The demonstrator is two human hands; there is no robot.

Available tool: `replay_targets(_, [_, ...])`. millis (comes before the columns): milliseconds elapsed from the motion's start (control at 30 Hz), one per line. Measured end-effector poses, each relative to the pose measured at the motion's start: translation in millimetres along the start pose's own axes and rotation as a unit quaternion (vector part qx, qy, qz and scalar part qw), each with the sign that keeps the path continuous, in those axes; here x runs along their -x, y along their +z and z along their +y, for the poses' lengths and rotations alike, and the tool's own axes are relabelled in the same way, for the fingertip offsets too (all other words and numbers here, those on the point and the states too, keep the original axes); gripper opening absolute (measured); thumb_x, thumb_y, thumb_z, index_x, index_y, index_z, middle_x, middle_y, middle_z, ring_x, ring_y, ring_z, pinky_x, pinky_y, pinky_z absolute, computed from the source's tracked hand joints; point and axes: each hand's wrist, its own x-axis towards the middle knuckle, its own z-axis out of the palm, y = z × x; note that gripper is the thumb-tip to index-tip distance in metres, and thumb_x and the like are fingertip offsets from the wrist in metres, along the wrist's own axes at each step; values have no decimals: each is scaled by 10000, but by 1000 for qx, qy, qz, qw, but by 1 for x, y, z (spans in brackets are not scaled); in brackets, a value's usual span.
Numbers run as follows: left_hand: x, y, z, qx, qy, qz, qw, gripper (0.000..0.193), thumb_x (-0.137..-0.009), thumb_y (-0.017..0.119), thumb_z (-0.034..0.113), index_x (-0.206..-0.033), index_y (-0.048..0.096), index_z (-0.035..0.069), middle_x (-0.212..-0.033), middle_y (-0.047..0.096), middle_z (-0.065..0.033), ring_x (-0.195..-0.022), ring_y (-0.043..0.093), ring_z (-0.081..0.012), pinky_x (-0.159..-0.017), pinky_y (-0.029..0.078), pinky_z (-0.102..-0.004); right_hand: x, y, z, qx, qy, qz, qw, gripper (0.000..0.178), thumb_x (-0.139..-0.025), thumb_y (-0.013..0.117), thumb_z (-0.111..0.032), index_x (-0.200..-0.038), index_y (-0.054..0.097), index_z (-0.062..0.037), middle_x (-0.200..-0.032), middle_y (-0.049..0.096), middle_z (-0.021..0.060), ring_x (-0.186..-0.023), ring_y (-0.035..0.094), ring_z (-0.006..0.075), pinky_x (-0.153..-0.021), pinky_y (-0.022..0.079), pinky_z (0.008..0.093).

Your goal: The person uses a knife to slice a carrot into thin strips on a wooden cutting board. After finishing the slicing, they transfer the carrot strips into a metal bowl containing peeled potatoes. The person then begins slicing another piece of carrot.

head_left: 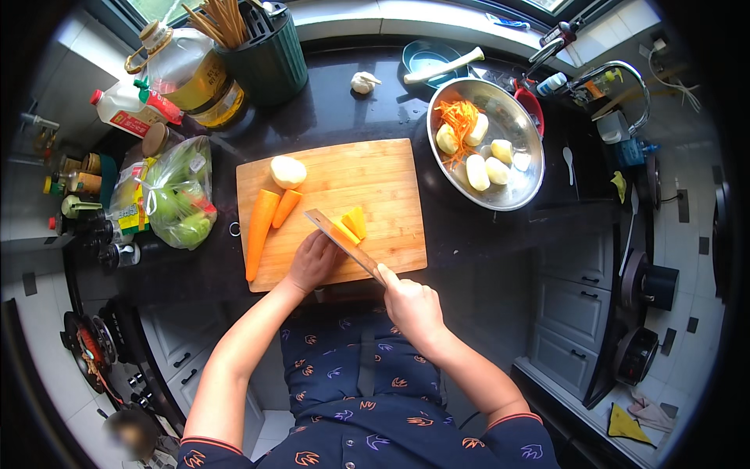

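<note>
My right hand (412, 306) is closed round the handle of a kitchen knife (342, 244), whose broad blade slants up and left over the wooden cutting board (383, 172). Left of the blade, my left hand (314, 259) has its fingers curled down, holding a yellow-orange vegetable piece mostly hidden by hand and blade. Just beyond the knife lie cut yellow-orange vegetable pieces (356, 222). On the board's left side rest a long peeled carrot (262, 230) and a shorter carrot piece (287, 208). A peeled potato (288, 170) sits above them.
Right of the board stands a steel bowl (531, 176) with shredded carrot (459, 117) and several peeled potatoes (477, 173). A garlic bulb (364, 83) lies behind. Left are a bag of green vegetables (181, 205), an oil jug (191, 70) and a green utensil holder (269, 70).
</note>
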Motion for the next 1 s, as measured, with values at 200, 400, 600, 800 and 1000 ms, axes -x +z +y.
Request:
replay_targets(200, [3,2,-1,17,-8,-10,1000,327,-868,727,177,-1147,660,19,-1190,611,-146,-1145,583,-331,-940,542,-401,4,-6,-1,18,-1,-6,1000,433,-879,611,-59,-1311,614,-38,-669,667,145,-557,697,307,-526,581,401])
replay_targets(400, [4,2,-2,24,-8,-18,1000,339,-874,719,191,-1164,661,26,-1219,606,-135,-1186,560,-321,-940,542,-401,9,-11,-3,19,10,-8,1000,444,-870,624,-67,-1313,612,-39,-669,667,148,-555,697,314,-525,581,405])
replay_targets(600, [6,3,-2,18,-11,-21,1000,341,-876,724,187,-1171,662,29,-1248,597,-136,-1211,546,-307,-956,530,-390,13,-11,-2,13,17,0,1000,422,-880,630,-80,-1302,626,-57,-660,662,151,-554,695,316,-523,579,408])
replay_targets(800, [2,1,0,8,-9,-18,1000,344,-882,727,190,-1179,662,31,-1260,594,-134,-1212,542,-297,-968,519,-379,15,-12,1,14,14,6,1000,417,-886,633,-87,-1302,630,-61,-662,656,145,-550,689,313,-526,577,406])
replay_targets(1000, [3,2,-1,2,-7,-17,1000,345,-872,742,200,-1168,671,37,-1255,599,-121,-1201,544,-288,-967,518,-375,16,-13,3,12,18,-4,1000,410,-884,634,-90,-1293,635,-56,-659,651,146,-555,689,317,-527,574,410])
